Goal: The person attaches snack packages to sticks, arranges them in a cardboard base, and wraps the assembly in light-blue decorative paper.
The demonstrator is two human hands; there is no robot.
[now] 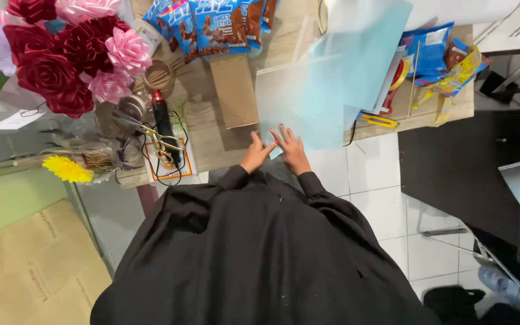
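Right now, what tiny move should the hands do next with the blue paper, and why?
Probably slide both hands outward to flatten it. The left hand and right hand press the near corner of the pale blue sheet, whose far part lifts off the wooden table.

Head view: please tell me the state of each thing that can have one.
Blue sheet: flat on the table, near edge pressed by both hands.
Left hand: fingers on the sheet's edge.
Right hand: open, flat on the sheet.
Scissors: lying open.
Snack bags: look sealed.
Cardboard: lying flat.
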